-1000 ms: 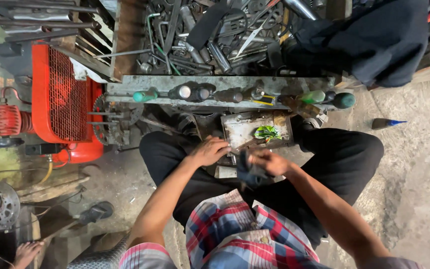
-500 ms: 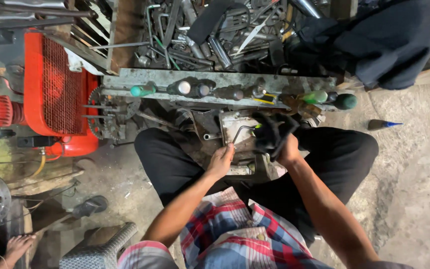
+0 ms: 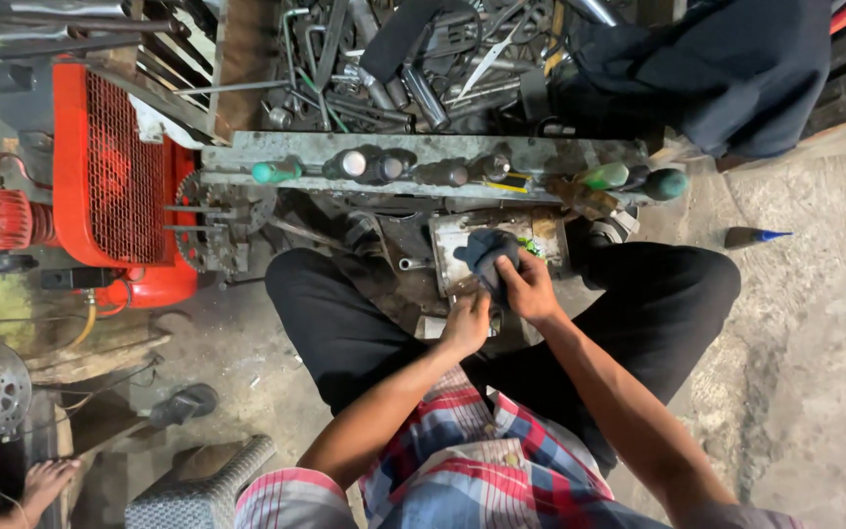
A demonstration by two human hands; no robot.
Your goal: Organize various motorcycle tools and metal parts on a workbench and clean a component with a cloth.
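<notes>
Right hand grips dark crumpled cloth on grimy rectangular metal tray between knees, left hand closed on tray edge, probably; oily cloth could slip, tipping tray.

Both your forearms reach up from the lower frame and meet at centre. Your left hand sits just below the right, fingers curled down in a loose grip. Your right hand is clenched, knuckles up, wrist bent slightly inward. Your hands are nearly touching.
</notes>
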